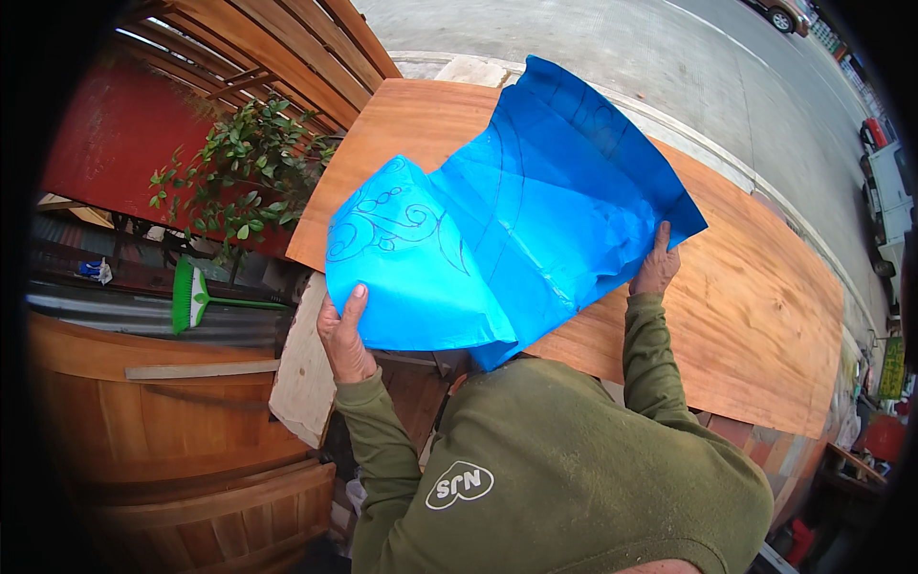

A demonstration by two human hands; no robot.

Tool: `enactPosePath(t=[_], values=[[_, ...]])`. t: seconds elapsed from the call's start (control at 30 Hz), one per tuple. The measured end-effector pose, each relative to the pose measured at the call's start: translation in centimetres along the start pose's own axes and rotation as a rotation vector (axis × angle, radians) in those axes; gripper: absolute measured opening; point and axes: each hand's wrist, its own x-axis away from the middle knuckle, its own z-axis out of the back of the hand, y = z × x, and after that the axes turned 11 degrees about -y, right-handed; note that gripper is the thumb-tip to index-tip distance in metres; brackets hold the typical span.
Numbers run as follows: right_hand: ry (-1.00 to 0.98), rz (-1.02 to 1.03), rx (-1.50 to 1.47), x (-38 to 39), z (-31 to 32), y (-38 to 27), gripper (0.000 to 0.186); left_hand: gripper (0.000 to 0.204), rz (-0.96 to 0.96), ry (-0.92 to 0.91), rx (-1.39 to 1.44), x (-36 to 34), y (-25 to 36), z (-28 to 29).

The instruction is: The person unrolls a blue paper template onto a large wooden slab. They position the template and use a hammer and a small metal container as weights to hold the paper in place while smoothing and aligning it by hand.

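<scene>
A large creased sheet of shiny blue paper (545,191) is held up between my two hands, over a wooden board. Dark scroll and curl lines are drawn on its left part, and longer curved lines run across the middle and far end. My left hand (346,335) grips the near left edge, thumb on top. On the right edge, my right hand (657,263) is closed with its thumb over the paper; its fingers are mostly hidden underneath. The wide brown wooden board (746,297) lies flat beneath the sheet.
Wooden panels (163,411) stand at the left, near a green broom head (188,297) and a leafy plant (253,177). Wooden slats (287,48) rise behind them. A paved road (612,38) runs past the board's far side, with parked vehicles (891,191) at the right.
</scene>
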Motion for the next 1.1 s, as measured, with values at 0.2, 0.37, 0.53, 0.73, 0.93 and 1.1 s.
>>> enactPosePath(t=[0.2,0.37,0.53,0.73,0.93,1.1], values=[[0.119,-0.017,-0.274,-3.9,5.2,1.6,0.041,0.034,0.066,-0.033,-0.023,0.3,2.3,11.5],[0.226,-0.083,-0.211,-7.0,11.2,2.1,0.042,0.031,0.215,-0.080,-0.126,-0.7,0.9,20.1],[0.314,-0.084,-0.204,-8.0,15.0,1.0,0.036,0.019,0.470,-0.191,-0.323,-4.1,-4.0,23.2],[0.279,-0.235,-0.140,-5.5,20.0,1.3,0.034,0.019,0.417,-0.165,-0.322,-9.9,-9.9,23.5],[0.264,-0.185,-0.205,-1.0,24.1,1.4,0.045,0.022,0.274,-0.071,-0.490,-14.6,-12.9,24.0],[0.298,-0.225,-0.128,3.5,24.5,-0.9,0.040,0.025,0.165,0.000,-0.468,-17.8,-15.1,24.1]])
